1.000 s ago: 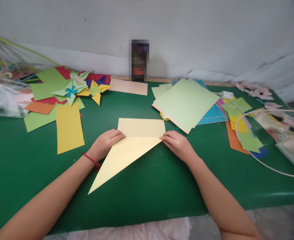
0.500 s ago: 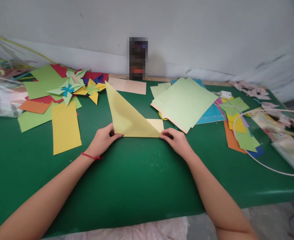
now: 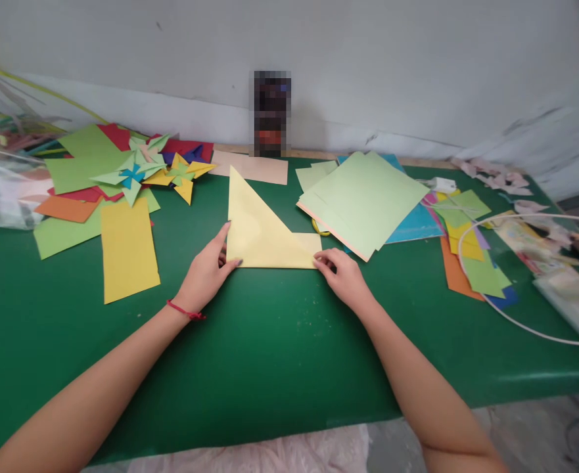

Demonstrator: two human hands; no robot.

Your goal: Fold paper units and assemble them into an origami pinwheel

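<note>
A pale yellow sheet of paper [image 3: 259, 230] lies in front of me, folded so that a tall triangle points away at its left. A strip of the same pale paper [image 3: 309, 242] shows from behind the slanted edge on the right. My left hand [image 3: 208, 269], with a red string on the wrist, holds the lower left corner; its thumb is on the bottom edge and its index finger runs up the left edge. The lower right corner is pinched between thumb and fingers of my right hand [image 3: 341, 272].
On the green table [image 3: 269, 368], a yellow sheet [image 3: 130, 249] and folded paper stars [image 3: 134, 174] lie left. Stacked light green sheets [image 3: 363, 200] lie right, beyond them coloured paper pieces [image 3: 471, 243] and a white cable [image 3: 503, 322]. A blurred-out upright object [image 3: 271, 115] stands by the wall.
The paper's raised left part has come down flatter, its tip shifting right. My left index finger has stretched up along the left edge. My right hand has barely moved.
</note>
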